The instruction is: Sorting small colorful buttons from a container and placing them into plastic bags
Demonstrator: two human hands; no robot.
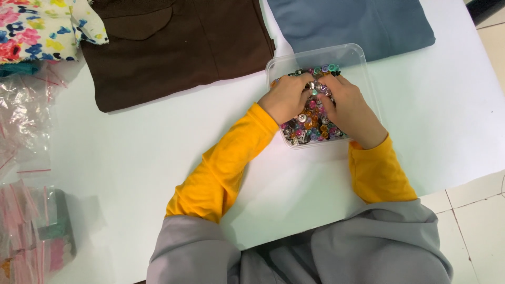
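A clear plastic tub [351, 53] sits on the white table, filled with many small coloured and silver snap buttons [311, 125]. Both my hands rest inside it. My left hand [286, 97] lies on the left part of the pile, fingers curled toward the middle. My right hand [350, 109] covers the right part, fingertips meeting the left hand's near a silver button [312, 85]. Whether either hand pinches a button is hidden by the fingers. Yellow sleeves cover both forearms.
A folded brown cloth [173, 47] lies at the back left of the tub, a blue-grey cloth [357, 21] behind it. A floral cloth [37, 26] is at the far left corner. Clear plastic bags [26, 158] line the left edge. Table edge and tiled floor at right.
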